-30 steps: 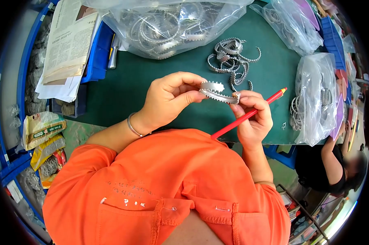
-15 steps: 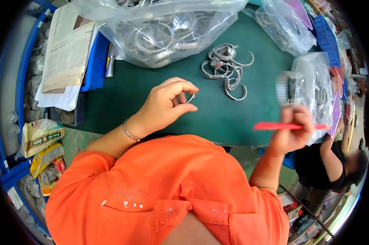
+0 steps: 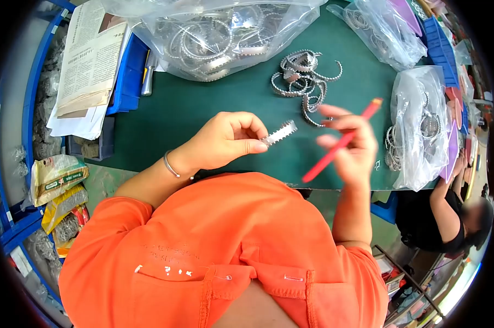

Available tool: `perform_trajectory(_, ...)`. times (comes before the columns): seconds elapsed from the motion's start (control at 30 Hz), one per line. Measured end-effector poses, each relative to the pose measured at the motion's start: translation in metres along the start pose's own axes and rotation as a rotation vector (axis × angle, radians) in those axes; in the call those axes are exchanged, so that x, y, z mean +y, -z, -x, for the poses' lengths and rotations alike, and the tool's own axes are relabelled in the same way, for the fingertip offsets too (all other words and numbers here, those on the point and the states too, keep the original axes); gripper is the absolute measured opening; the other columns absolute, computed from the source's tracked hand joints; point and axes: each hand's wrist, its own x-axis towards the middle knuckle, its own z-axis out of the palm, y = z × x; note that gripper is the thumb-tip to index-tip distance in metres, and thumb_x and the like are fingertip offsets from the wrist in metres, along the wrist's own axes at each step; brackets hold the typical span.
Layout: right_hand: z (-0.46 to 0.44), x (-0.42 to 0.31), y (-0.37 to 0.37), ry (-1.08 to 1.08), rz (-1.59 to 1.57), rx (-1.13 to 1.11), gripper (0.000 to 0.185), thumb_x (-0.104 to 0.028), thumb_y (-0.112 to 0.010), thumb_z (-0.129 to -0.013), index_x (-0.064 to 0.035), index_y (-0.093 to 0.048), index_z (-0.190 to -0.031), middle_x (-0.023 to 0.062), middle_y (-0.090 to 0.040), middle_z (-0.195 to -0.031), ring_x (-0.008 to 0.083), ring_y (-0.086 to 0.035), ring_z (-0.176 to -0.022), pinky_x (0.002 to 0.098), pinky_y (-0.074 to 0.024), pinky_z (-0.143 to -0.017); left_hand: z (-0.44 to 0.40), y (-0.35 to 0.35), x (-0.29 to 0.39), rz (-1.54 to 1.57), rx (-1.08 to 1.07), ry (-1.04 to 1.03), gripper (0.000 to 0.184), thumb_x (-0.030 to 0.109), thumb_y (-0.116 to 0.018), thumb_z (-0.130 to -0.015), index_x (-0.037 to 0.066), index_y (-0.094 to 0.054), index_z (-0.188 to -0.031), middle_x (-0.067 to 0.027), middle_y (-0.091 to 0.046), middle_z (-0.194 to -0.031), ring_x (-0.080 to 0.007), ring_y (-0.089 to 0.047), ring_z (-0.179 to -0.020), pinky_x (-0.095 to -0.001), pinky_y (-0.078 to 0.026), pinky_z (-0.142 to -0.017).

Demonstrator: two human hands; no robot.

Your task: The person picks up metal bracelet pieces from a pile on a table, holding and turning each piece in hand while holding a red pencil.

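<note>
My left hand [image 3: 233,139] pinches a silver toothed-edge bangle [image 3: 279,133] between thumb and fingers. The bangle's band points right, and its other end is hidden by the fingers. My right hand [image 3: 352,145] grips a slim red stick-like tool [image 3: 334,154] with a yellowish tip; its exact kind is unclear. The thumb and index finger of this hand are apart and slightly blurred. Behind it lies a loose pile of silver bangles [image 3: 307,82] on the green table [image 3: 203,101]. More bangles [image 3: 390,150] sit at the left edge of a clear bag [image 3: 419,126] on the right.
A large clear bag of bangles [image 3: 230,44] fills the back of the table. At the left stand a blue bin [image 3: 129,76] with newspapers [image 3: 88,65] and a metal-ended tool [image 3: 148,79]. Another bag [image 3: 378,33] lies back right. A person in black [image 3: 430,218] sits at the right.
My right hand has moved left with the red tool, away from the right-hand bag. The blurred bangle shape above it is gone from there. The bangle in my left hand now shows its broad side.
</note>
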Motion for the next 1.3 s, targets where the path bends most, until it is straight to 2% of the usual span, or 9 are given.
perform_trajectory(0.1,0.005,0.013,-0.032,-0.102,-0.138,-0.168,0.020,0.003,-0.068,-0.072,-0.0033,-0.049,-0.079,0.0139,-0.064,-0.094,0.0098,-0.057,-0.073,0.0225,-0.0465,-0.063,0.003,-0.002,0.007,0.202,-0.014,0.076,0.010,0.000,-0.061,-0.080,-0.002,-0.056,-0.088,-0.0056,-0.059,-0.089,-0.0106,-0.056,-0.080,-0.0238,-0.047,-0.074)
perform_trajectory(0.17,0.005,0.010,-0.038,-0.138,-0.258,-0.154,0.020,0.010,-0.062,-0.075,-0.0014,-0.045,-0.080,0.0186,-0.061,-0.093,0.0136,-0.058,-0.078,0.0247,-0.0489,-0.068,0.005,-0.006,0.008,0.221,0.039,0.052,0.013,0.002,-0.062,-0.081,-0.002,-0.057,-0.091,-0.0050,-0.059,-0.087,-0.0095,-0.056,-0.080,-0.0228,-0.047,-0.073)
perform_trajectory(0.23,0.004,0.007,-0.041,-0.135,-0.304,-0.035,0.019,0.010,-0.063,-0.074,-0.0012,-0.047,-0.076,0.0133,-0.064,-0.086,0.0090,-0.056,-0.069,0.0210,-0.0461,-0.060,0.005,-0.007,0.006,0.240,0.091,0.029,0.016,0.005,-0.063,-0.081,-0.002,-0.057,-0.094,-0.0044,-0.060,-0.085,-0.0084,-0.056,-0.079,-0.0218,-0.047,-0.071)
perform_trajectory(0.3,0.004,0.003,-0.041,-0.181,-0.337,-0.025,0.020,0.010,-0.064,-0.074,-0.0010,-0.047,-0.075,0.0137,-0.063,-0.085,0.0091,-0.056,-0.068,0.0207,-0.0458,-0.058,0.004,-0.005,0.002,-0.063,0.134,-0.136,0.021,0.005,-0.061,-0.082,-0.003,-0.057,-0.102,-0.0043,-0.060,-0.085,-0.0076,-0.056,-0.077,-0.0203,-0.047,-0.068)
perform_trajectory(0.57,0.006,-0.006,-0.041,-0.390,-0.574,0.072,0.013,-0.003,-0.055,-0.086,-0.0023,-0.042,-0.084,0.0182,-0.062,-0.087,0.0167,-0.062,-0.067,0.0248,-0.0509,-0.055,0.001,-0.010,0.007,-0.060,0.184,0.034,0.022,0.000,-0.052,-0.085,-0.005,-0.055,-0.106,-0.0069,-0.060,-0.083,-0.0070,-0.054,-0.061,-0.0192,-0.047,-0.056)
perform_trajectory(0.77,0.004,0.003,-0.036,-0.323,-0.560,0.097,0.012,-0.008,-0.049,-0.090,-0.0026,-0.040,-0.085,0.0199,-0.061,-0.088,0.0178,-0.062,-0.066,0.0266,-0.0521,-0.057,0.001,-0.007,0.009,-0.015,0.184,0.068,0.021,0.001,-0.051,-0.086,-0.005,-0.057,-0.105,-0.0068,-0.061,-0.079,-0.0061,-0.053,-0.057,-0.0187,-0.046,-0.053)
perform_trajectory(0.93,0.007,-0.002,-0.043,-0.314,-0.433,0.047,0.015,-0.006,-0.056,-0.087,-0.0040,-0.041,-0.083,0.0153,-0.061,-0.086,0.0111,-0.058,-0.063,0.0198,-0.0448,-0.050,0.001,-0.008,0.007,0.005,0.174,0.062,0.022,0.001,-0.052,-0.085,-0.004,-0.058,-0.106,-0.0058,-0.061,-0.079,-0.0055,-0.051,-0.056,-0.0180,-0.045,-0.053)
perform_trajectory(1.1,0.006,-0.002,-0.042,-0.289,-0.426,0.036,0.019,-0.001,-0.060,-0.082,-0.0043,-0.041,-0.080,0.0152,-0.062,-0.082,0.0119,-0.058,-0.060,0.0200,-0.0458,-0.048,0.001,-0.007,0.007,-0.049,0.211,0.014,0.029,-0.001,-0.053,-0.083,-0.001,-0.055,-0.112,-0.0041,-0.060,-0.089,-0.0041,-0.050,-0.065,-0.0170,-0.042,-0.057)
perform_trajectory(1.3,0.004,0.007,-0.041,-0.301,-0.573,0.119,0.018,0.003,-0.056,-0.083,-0.0055,-0.040,-0.082,0.0160,-0.061,-0.079,0.0149,-0.060,-0.058,0.0224,-0.0493,-0.048,-0.004,-0.001,-0.001,0.038,0.053,0.013,0.046,-0.005,-0.056,-0.080,0.001,-0.045,-0.124,-0.0063,-0.056,-0.101,-0.0078,-0.053,-0.083,-0.0203,-0.045,-0.070)
